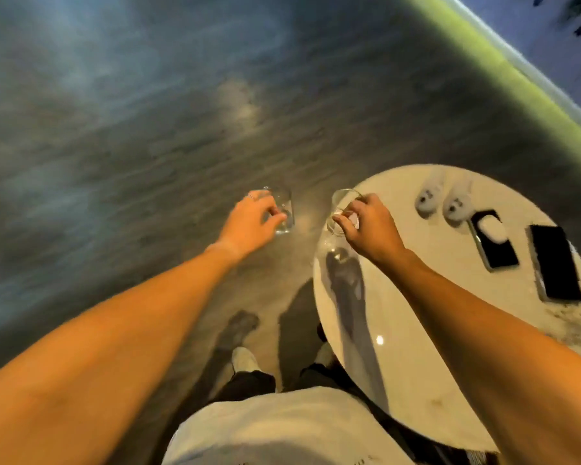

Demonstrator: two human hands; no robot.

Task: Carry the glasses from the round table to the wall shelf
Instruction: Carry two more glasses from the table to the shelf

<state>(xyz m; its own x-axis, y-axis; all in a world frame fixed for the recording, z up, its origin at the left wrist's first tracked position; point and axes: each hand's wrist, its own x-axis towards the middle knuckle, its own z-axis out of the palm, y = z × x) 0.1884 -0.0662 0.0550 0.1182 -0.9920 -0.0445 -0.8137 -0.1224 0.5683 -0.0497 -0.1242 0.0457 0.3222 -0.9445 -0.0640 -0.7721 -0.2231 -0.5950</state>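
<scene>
Both hands hold one clear glass each. Left hand [249,221] grips a glass [284,213] above the dark floor [114,129], clear of the counter [416,347]. Right hand [366,226] grips a second glass [341,213] over the counter's left edge. Two phones [555,263] and two pale, blurred items [441,203] lie on the counter.
</scene>
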